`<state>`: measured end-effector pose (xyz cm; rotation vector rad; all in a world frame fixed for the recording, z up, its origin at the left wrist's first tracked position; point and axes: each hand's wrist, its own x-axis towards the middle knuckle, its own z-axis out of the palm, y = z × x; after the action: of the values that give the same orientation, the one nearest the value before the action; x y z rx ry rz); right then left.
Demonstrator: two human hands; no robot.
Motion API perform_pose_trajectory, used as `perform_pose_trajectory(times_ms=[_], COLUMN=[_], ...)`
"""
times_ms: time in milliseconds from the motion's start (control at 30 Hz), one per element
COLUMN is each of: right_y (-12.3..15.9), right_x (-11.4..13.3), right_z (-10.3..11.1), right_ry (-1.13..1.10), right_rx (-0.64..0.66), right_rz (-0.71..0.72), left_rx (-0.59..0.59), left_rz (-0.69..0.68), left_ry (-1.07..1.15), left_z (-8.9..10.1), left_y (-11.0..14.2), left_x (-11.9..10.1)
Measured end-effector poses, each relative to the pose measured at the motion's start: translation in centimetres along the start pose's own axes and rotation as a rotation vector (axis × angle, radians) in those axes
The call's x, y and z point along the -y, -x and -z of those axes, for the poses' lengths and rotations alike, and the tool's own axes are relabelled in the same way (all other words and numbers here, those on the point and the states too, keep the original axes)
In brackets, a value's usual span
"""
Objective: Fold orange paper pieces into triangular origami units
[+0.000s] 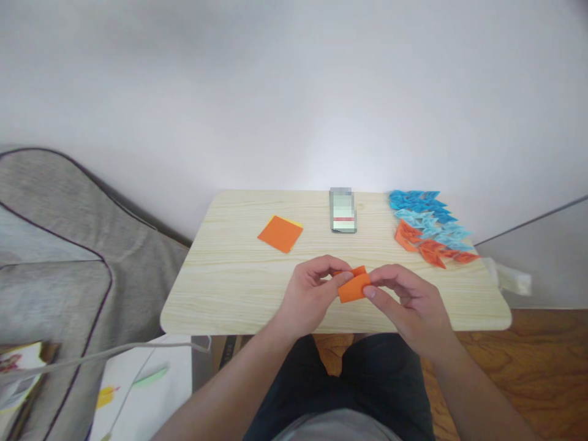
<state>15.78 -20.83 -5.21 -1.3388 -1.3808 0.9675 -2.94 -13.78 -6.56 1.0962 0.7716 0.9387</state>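
Between my two hands, just above the near part of the table, is a folded piece of orange paper (353, 290). My left hand (313, 293) pinches its left end between thumb and fingers. At the right end, my right hand (408, 300) has its thumb on the near face and its fingers behind. A fold stands up along the paper's far side, with a gap between the layers. Farther left lies a stack of square paper sheets (280, 234), orange on top with a yellow edge showing beneath.
A phone (343, 211) with a lit screen lies near the table's (220, 269) back edge. Rows of folded paper pieces in blue (420, 202), light blue (432, 225) and orange (427, 245) stand at the right. A grey sofa (133, 263) is on the left; a wall rises behind.
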Motion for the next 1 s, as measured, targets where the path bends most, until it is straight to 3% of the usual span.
perform_pose_trajectory(times_ms=[167, 333, 667, 1000], right_y=[0.1, 0.2, 0.5, 0.8], right_x=[0.5, 0.9, 1.3, 1.7], right_z=[-0.2, 0.0, -0.3, -0.3], right_ry=[-0.048, -0.056, -0.093, -0.058], right_rx=[-0.097, -0.091, -0.065, -0.182], right_rz=[-0.065, -0.063, 0.004, 0.013], left_rx=[0.046, 0.099, 0.079, 0.167], left_rz=[-0.003, 0.0, -0.032, 0.008], left_ry=[0.083, 0.122, 0.039, -0.023], left_z=[0.1, 0.2, 0.0, 0.1], left_y=[0.5, 0.7, 0.8, 1.7], left_x=[-0.3, -0.5, -0.6, -1.8])
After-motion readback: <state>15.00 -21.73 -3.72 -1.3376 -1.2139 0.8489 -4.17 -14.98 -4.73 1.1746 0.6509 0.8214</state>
